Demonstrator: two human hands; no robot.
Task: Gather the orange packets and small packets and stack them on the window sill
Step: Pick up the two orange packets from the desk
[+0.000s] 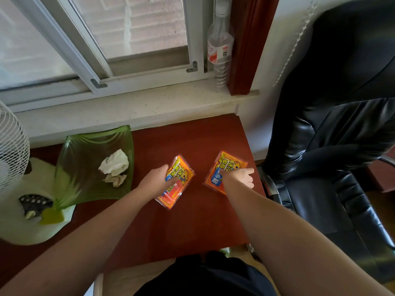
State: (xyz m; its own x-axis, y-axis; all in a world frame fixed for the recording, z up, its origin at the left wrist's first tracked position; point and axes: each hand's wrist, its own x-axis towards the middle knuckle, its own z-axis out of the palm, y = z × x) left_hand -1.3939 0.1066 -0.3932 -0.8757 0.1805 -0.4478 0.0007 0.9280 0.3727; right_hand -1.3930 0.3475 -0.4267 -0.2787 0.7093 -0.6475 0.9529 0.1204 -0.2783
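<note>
My left hand (157, 180) grips one orange packet (179, 178) at frame center; right hand (240, 177) presses fingers onto 2nd packet (224, 167), grip unclear. Window sill (136, 107) above.

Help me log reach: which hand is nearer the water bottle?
Right. The right hand lies below the water bottle, on an orange packet; the left hand is farther left.
</note>
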